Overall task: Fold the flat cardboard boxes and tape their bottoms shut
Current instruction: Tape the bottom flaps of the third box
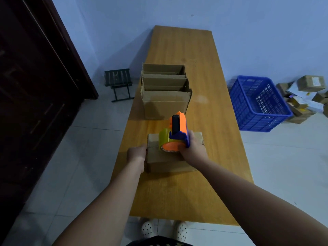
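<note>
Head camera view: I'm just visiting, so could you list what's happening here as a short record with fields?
Box in work: small brown cardboard box, lying on the long wooden table
Left hand: holds the box's left end
Right hand: grips the orange-and-blue tape dispenser, set on the box's top
Other boxes: row of open-topped cardboard boxes farther along the table
Floor: blue plastic crate to the table's right

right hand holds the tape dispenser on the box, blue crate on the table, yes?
No: the head view shows the blue plastic crate on the floor, beside the wooden table; the right hand holds the orange tape dispenser on the cardboard box.
</note>
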Demonstrator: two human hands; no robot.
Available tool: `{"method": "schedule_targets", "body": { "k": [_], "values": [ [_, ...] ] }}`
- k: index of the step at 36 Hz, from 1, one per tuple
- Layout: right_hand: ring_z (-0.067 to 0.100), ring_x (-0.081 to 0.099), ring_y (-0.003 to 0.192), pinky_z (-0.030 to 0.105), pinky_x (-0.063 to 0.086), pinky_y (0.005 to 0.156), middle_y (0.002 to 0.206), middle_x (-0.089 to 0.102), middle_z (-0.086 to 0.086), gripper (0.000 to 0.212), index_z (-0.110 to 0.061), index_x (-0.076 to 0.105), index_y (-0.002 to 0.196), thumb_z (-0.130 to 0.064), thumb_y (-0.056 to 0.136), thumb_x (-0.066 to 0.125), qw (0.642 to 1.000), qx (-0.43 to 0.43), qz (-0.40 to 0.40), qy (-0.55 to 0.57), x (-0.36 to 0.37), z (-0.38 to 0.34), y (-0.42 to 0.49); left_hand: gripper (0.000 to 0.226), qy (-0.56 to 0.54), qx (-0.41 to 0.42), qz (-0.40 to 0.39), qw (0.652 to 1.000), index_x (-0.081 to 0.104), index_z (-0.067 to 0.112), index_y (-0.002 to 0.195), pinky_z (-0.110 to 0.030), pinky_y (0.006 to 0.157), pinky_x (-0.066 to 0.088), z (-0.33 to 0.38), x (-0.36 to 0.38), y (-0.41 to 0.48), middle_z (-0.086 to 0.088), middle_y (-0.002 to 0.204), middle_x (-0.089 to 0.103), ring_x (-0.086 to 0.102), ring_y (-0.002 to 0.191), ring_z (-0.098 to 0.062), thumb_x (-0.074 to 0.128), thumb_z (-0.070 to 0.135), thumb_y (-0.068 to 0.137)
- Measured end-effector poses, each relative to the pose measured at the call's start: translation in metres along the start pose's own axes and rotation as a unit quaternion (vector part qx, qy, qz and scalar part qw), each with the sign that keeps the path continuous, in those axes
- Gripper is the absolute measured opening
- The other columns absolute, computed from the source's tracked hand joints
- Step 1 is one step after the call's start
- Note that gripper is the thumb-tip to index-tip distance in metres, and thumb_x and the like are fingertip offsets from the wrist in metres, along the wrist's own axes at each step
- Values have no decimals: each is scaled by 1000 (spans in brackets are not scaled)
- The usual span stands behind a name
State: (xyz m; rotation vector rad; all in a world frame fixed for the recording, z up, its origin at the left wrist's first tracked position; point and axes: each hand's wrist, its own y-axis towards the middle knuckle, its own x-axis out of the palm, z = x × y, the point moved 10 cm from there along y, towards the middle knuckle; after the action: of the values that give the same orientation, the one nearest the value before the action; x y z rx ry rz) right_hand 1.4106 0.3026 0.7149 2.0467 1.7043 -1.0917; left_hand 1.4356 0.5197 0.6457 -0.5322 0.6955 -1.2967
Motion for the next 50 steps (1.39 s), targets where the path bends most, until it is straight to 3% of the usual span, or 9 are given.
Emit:
{"method": "schedule_targets", "body": {
  "k": [6, 9, 13, 19, 24, 32, 42, 46, 50],
  "values": [
    [10, 54, 82, 28, 51, 66, 103, 52, -8, 44, -27, 34, 139, -26, 98, 51, 1000, -1, 3, -1, -1, -2, -1, 27, -25, -78, -35, 996, 50, 10, 76, -23, 42, 38, -19, 8, -9, -6, 70, 53, 46, 57, -16, 49, 25, 98],
    [10, 55, 82, 31, 54, 69, 103, 53, -8, 44, -27, 33, 139, -27, 98, 51, 1000, -2, 5, -3, 0, -3, -2, 26, -16, -105, -33, 994, 52, 9, 79, -25, 51, 34, -36, 4, -9, -8, 74, 52, 40, 57, -14, 42, 18, 101],
    [11, 56, 83, 34, 55, 71, 105, 55, -7, 44, -28, 33, 138, -28, 98, 50, 1000, -2, 5, -1, 0, -2, -3, 28, -3, -11, 38, 999, 49, 10, 127, -34, 76, 40, -33, -9, -5, -13, 120, 58, 51, 88, -21, 41, 13, 100],
    [9, 56, 82, 23, 49, 62, 105, 55, -7, 46, -26, 31, 140, -27, 98, 52, 1000, -9, 5, 0, 0, 0, -3, 43, -41, 68, 32, 996, 53, 10, 128, -35, 87, 46, -11, -5, -19, -9, 116, 61, 58, 107, -25, 38, 40, 101],
    [12, 59, 86, 28, 53, 66, 109, 58, -5, 46, -28, 32, 140, -29, 98, 52, 1000, -3, 7, 1, 1, 1, -1, 44, 127, 265, 18, 956, 39, 19, 144, -27, 93, 38, 31, 7, -37, -4, 145, 44, 44, 130, -21, 34, 33, 103],
    [12, 59, 85, 31, 55, 71, 108, 58, -4, 49, -27, 32, 141, -29, 97, 54, 1000, -7, 5, 3, 1, 1, 0, 52, 223, 272, -6, 936, 18, 24, 153, -36, 101, 42, 26, 27, -41, -1, 153, 32, 38, 136, -23, 35, 22, 103],
    [11, 58, 87, 28, 53, 70, 113, 60, -2, 47, -26, 33, 138, -31, 97, 55, 1000, -18, 3, 5, 1, 3, 2, 53, 162, 156, -10, 974, 32, 17, 148, -34, 90, 40, -9, 15, -29, -9, 140, 48, 48, 126, -28, 21, 44, 103],
    [10, 57, 85, 27, 51, 68, 107, 60, -5, 45, -24, 36, 133, -38, 96, 55, 999, -34, 11, -8, -1, 0, 0, 58, 213, 278, 9, 937, 8, 24, 154, -33, 95, 39, 25, 23, -44, -2, 158, 22, 34, 138, -25, 21, 44, 101],
    [10, 56, 87, 26, 48, 66, 102, 53, -11, 47, -30, 37, 131, -51, 92, 54, 999, -22, 25, -35, -7, 4, 1, 57, 242, 359, -40, 900, 10, 27, 153, -26, 90, 38, 36, 40, -49, -3, 154, 29, 40, 133, -23, 21, 44, 100]
  ]
}}
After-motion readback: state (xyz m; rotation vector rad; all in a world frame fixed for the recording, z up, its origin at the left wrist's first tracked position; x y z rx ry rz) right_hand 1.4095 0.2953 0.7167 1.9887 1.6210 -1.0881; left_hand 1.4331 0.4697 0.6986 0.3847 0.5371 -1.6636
